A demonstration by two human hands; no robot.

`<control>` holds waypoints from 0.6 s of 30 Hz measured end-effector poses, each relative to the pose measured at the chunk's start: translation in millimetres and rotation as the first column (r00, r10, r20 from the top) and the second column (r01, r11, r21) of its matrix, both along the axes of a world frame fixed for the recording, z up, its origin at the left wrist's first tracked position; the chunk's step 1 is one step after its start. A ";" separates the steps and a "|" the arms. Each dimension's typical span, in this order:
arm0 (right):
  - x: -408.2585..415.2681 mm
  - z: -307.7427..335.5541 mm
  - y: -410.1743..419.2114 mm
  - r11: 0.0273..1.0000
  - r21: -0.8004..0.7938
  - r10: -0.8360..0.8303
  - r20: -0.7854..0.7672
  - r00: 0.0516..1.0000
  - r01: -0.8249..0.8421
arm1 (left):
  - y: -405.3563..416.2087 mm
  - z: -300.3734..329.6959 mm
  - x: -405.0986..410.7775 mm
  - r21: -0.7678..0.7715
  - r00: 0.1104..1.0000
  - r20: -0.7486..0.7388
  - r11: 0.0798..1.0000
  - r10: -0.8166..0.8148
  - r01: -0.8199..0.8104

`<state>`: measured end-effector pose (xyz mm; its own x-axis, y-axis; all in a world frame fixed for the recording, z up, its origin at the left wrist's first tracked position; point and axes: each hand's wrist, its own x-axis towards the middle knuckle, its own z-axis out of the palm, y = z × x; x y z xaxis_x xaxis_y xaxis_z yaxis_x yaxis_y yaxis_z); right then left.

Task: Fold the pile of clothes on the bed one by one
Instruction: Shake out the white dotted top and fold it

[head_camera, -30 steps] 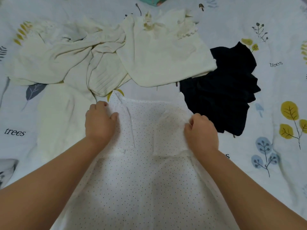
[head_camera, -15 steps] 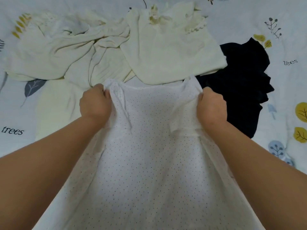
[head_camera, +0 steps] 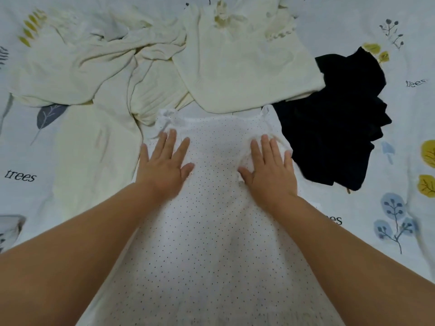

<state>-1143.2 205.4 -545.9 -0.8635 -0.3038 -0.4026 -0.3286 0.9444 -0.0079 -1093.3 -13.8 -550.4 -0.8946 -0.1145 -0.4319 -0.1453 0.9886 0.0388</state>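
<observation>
A white dotted garment (head_camera: pixel 216 227) lies spread flat on the bed in front of me, its top edge pointing away. My left hand (head_camera: pixel 164 163) rests flat on its upper left part, fingers straight and spread. My right hand (head_camera: pixel 270 165) presses flat on the upper right part, where the fabric bunches slightly. Behind it lie a cream top (head_camera: pixel 247 67) and crumpled cream clothes (head_camera: pixel 94 67). A black garment (head_camera: pixel 336 128) sits crumpled to the right.
The bedsheet (head_camera: pixel 404 142) is pale with leaf prints and the word "trees". Another cream piece (head_camera: pixel 94 161) lies flat to the left of the dotted garment. Bare sheet shows at the far right and far left.
Both hands gripped the dotted garment's top corners and pulled them away from me and apart. Now they have let go and lie flat on the spread fabric.
</observation>
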 end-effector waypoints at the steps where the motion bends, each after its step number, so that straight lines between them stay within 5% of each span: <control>1: 0.3 5.2 -1.0 0.999 -0.032 -0.003 0.013 1.000 0.003 | 2.3 5.4 -0.7 0.034 1.000 -0.011 0.999 0.009 -0.008; 7: 30.8 50.4 17.6 0.945 -0.321 -0.091 -0.070 0.993 0.064 | -1.6 45.8 34.8 0.242 0.914 -0.369 0.967 0.166 -0.078; 12: 83.4 72.2 53.1 0.915 -0.346 -0.230 -0.024 0.973 0.208 | -3.7 66.4 94.2 0.291 0.883 -0.354 0.933 0.309 -0.210; 18: 146.2 77.6 100.4 0.902 -0.195 -0.373 0.094 0.923 0.384 | -4.8 66.2 171.5 0.241 0.884 -0.187 0.892 0.429 -0.383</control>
